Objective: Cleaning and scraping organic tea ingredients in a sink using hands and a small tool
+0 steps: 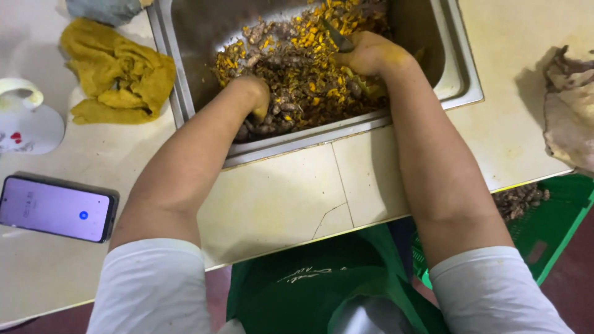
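Far out to the left of the left hand lie a white ceramic cup (25, 120), a dark smartphone with a lit screen (55, 208) and a crumpled yellow-stained cloth (117, 71). The left hand (253, 99) is sunk among the brownish turmeric roots with orange cut pieces (297, 74) in the steel sink basin (458, 74) — fingers buried, so I cannot tell what it grasps. The right hand (371, 55), stained yellow, is closed on a dark-bladed knife (337, 37) over the same heap. This looks like mid-cutting; the next move probably calls for lifting a fresh root clear to the blade. Beyond the right arm sits a green plastic crate (557, 222) — more roots inside.
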